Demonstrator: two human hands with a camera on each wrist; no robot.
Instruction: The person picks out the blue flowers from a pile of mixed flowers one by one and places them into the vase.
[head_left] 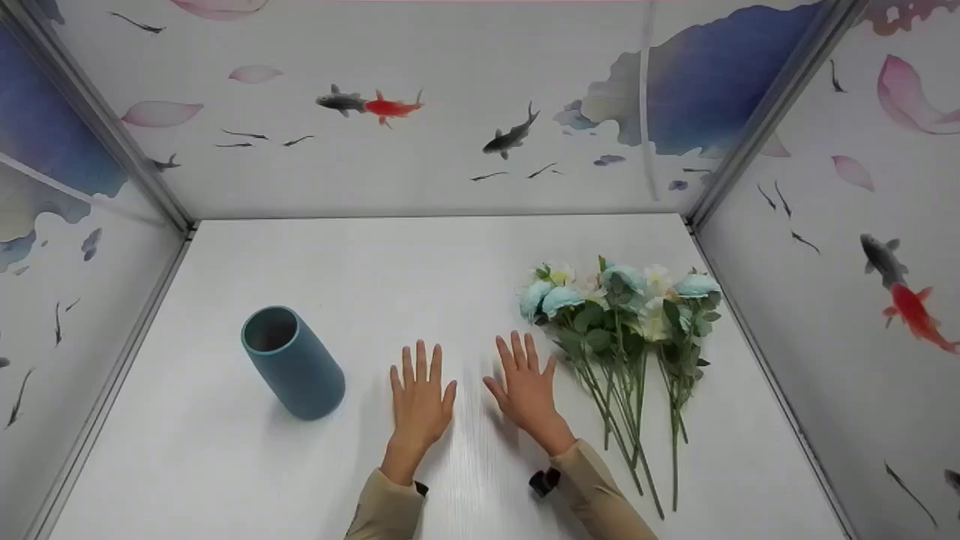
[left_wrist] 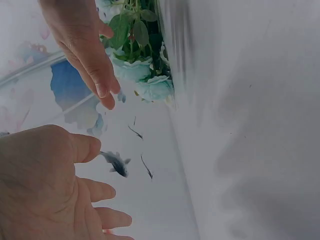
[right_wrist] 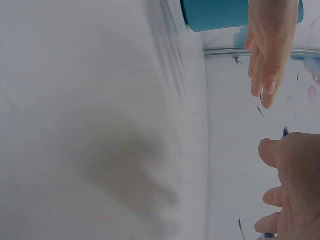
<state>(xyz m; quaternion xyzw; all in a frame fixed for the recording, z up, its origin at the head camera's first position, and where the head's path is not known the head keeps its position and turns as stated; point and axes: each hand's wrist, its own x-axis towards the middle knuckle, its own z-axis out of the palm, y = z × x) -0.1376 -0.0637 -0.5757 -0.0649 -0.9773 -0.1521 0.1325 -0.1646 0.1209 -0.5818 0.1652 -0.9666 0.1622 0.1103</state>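
Both hands are spread palm down over the white table with nothing in them. The left hand has its fingers straight, to the right of a blue vase. That vase stands upright with its dark round mouth showing; its side also appears in the right wrist view. My right hand, fingers straight and thumb out, is just left of several artificial flowers with pale blue and cream heads. Their green stems lie toward the near side. In the left wrist view, blue blooms show beyond the right hand.
The white table is bordered by printed panels with fish and petals: a back wall, a left wall and a right wall. Metal posts stand at the far corners. A small black device sits at the right wrist.
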